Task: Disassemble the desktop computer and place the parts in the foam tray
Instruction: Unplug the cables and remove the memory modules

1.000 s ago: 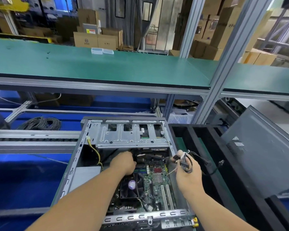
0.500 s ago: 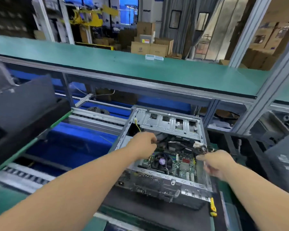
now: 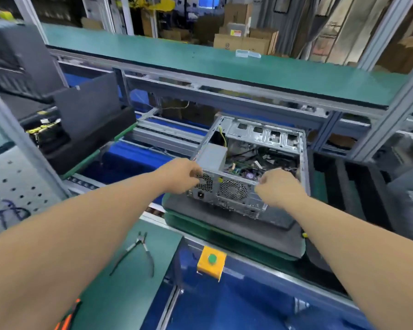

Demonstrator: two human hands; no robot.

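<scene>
The open desktop computer case (image 3: pixel 231 191) lies on a dark pad on a green carrier, its rear panel with fan grille facing me. Inside I see the grey power supply (image 3: pixel 212 156), the motherboard (image 3: pixel 250 171) and loose cables. My left hand (image 3: pixel 180 175) grips the case's rear left corner beside the power supply. With curled fingers, my right hand (image 3: pixel 279 186) grips the top edge of the rear panel. One black foam tray (image 3: pixel 93 141) with parts stands at the left. A second black foam tray (image 3: pixel 343 186) lies right of the case.
Pliers (image 3: pixel 138 251) lie on the green bench in front of me. A yellow box with a green button (image 3: pixel 211 259) sits on the blue frame's edge. A green shelf (image 3: pixel 224 65) runs above the line. An orange-handled tool (image 3: pixel 67 315) shows at bottom left.
Both hands came out of the case interior and moved back to its rear edge. My right hand no longer shows the cables. My view pulled back and left, revealing the bench.
</scene>
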